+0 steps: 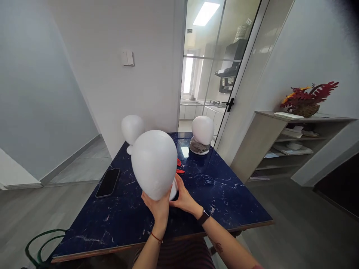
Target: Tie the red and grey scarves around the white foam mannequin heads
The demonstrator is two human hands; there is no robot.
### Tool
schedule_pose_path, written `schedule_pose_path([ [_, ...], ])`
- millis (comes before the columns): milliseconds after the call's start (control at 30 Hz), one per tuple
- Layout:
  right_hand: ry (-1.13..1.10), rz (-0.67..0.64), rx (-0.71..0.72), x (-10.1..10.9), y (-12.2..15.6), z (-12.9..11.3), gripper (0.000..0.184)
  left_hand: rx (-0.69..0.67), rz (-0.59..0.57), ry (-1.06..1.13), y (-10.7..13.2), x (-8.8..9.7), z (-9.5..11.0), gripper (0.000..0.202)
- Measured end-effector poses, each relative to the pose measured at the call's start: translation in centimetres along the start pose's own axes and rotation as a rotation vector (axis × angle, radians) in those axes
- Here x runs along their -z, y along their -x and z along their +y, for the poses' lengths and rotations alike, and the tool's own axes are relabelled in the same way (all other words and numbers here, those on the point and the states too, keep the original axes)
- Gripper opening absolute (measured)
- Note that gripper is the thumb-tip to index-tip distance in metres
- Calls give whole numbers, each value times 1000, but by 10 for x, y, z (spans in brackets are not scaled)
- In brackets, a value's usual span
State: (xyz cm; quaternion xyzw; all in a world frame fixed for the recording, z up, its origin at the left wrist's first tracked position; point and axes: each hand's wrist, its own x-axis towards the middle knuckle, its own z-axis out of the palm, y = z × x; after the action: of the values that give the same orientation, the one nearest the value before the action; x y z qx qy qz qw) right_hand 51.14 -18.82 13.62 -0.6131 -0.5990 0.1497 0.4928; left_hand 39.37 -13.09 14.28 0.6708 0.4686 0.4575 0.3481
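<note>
A white foam mannequin head [154,164] is tilted in front of me above the near part of the table. My left hand [157,208] is wrapped under it around the neck, most of its fingers hidden behind the foam. My right hand [185,198] grips the round white base, thumb in front and fingers on the far side. Just behind the head lies something red [180,171], partly covered, its kind unclear. Another mannequin head [132,129] stands at the back left. A third head [203,130] stands at the back right, with grey-brown cloth [199,146] around its neck.
The dark blue marble-patterned table [224,194] has a phone [108,182] near its left edge. Green cord-like loops [42,237] show by the front left corner. Beyond are a glass door [207,74] and, to the right, a shelf unit [280,145] with a flower basket [307,108].
</note>
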Motion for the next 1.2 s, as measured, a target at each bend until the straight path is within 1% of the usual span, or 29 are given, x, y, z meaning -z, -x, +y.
schedule_pose_path([
  [67,5,9,2,2,4,6,111,-18,156,-70,5,-5,4,93],
  [100,7,6,2,4,6,10,108,-42,199,-102,7,-8,7,92],
  [200,7,-15,-18,13,9,18,102,-95,191,-132,13,-15,15,88],
  [300,16,-46,-30,22,9,23,101,-74,153,-112,18,-20,17,86],
  [433,35,-79,-12,27,8,25,103,-31,107,-102,20,-22,10,87],
  [567,51,-98,-3,25,7,28,107,-37,93,-148,19,-20,4,85],
  [700,34,-116,-22,26,6,29,110,-64,47,-199,17,-11,1,83],
  [833,37,-146,-61,27,4,30,111,-100,-62,-235,5,3,-8,79],
  [933,18,-178,-104,29,4,32,112,-151,-172,-253,-10,13,-20,70],
  [1000,-34,-209,-128,35,3,35,115,-206,-206,-245,-20,17,-28,72],
  [1033,-75,-227,-141,39,2,37,114,-240,-219,-230,-24,18,-32,77],
  [1067,-128,-239,-159,44,0,40,110,-274,-234,-209,-27,19,-35,84],
  [1100,-187,-237,-181,49,-5,44,103,-303,-256,-183,-30,19,-39,91],
  [1133,-240,-206,-204,54,-11,49,93,-323,-283,-153,-31,18,-42,94],
  [1200,-253,-71,-231,62,-30,56,65,-328,-327,-103,-33,16,-48,94],
])
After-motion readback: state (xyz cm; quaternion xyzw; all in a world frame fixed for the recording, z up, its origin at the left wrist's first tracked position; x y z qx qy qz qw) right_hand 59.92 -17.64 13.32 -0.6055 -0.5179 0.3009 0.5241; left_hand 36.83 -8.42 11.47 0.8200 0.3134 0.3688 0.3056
